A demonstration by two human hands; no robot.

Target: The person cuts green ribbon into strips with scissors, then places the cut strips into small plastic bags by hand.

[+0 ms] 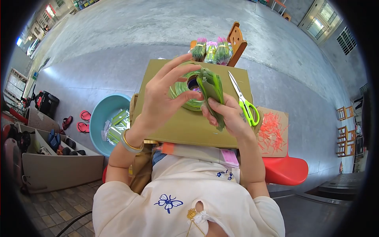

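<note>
My right hand (227, 112) is closed around a folded bundle of flat green leaf-like strips (210, 83), held upright over the table. My left hand (165, 89) is at its left side with fingers apart, the index fingertip and thumb tip right at the bundle's edge. Behind the hands, a coil of thin green strip (182, 89) with a dark central hole lies on the olive-covered table (189, 128), partly hidden by both hands. Scissors with lime-green handles (245, 103) lie to the right of my right hand, blades pointing away.
A blue basin (96, 118) with green packets stands on the left. Wrapped green-and-pink bundles (211, 51) sit on a wooden chair (236, 42) beyond the table. Orange shreds (271, 132) lie on cardboard over a red stool (286, 170). Flat packets (201, 153) rest at my lap.
</note>
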